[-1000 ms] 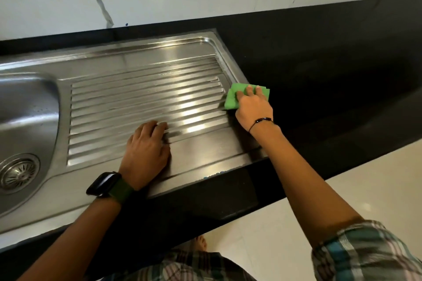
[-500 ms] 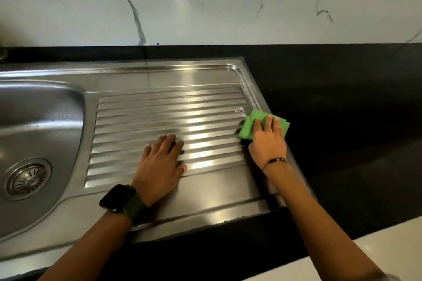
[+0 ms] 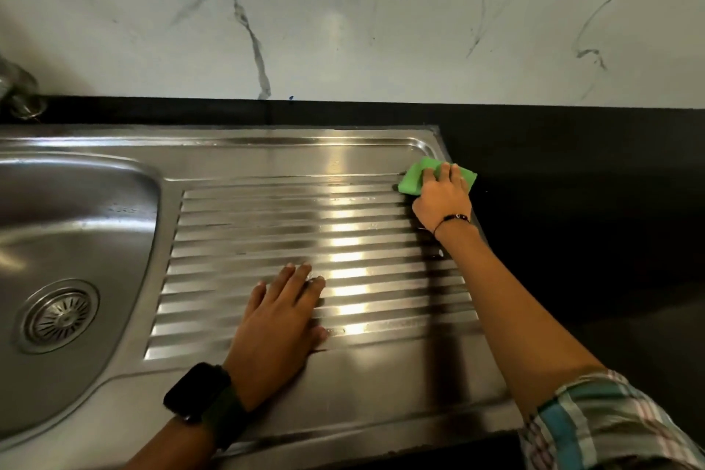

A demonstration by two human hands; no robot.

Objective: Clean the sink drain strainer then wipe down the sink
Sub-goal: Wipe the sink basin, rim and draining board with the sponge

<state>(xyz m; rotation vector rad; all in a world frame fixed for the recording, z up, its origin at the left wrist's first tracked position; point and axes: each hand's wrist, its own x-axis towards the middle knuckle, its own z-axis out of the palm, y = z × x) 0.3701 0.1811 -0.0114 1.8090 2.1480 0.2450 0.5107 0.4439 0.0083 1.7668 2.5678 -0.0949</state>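
Observation:
A stainless steel sink [image 3: 267,149] with a ribbed drainboard fills the counter. Its basin lies at the left, with the round drain strainer [image 3: 59,316] seated in the bottom. My right hand [image 3: 442,198] presses a green sponge [image 3: 414,177] onto the drainboard's far right corner, fingers spread over it. My left hand [image 3: 278,320] lies flat on the ribs near the front, fingers straight, holding nothing. A dark watch sits on that wrist.
Black countertop [image 3: 572,221] stretches right of the sink and along the back. A white marble wall [image 3: 381,30] rises behind. Part of a metal tap base [image 3: 19,95] shows at the far left edge.
My right hand has slid the sponge away from me along the drainboard's right edge to the far corner. The left hand has stayed flat on the ribs. The view has tilted upward.

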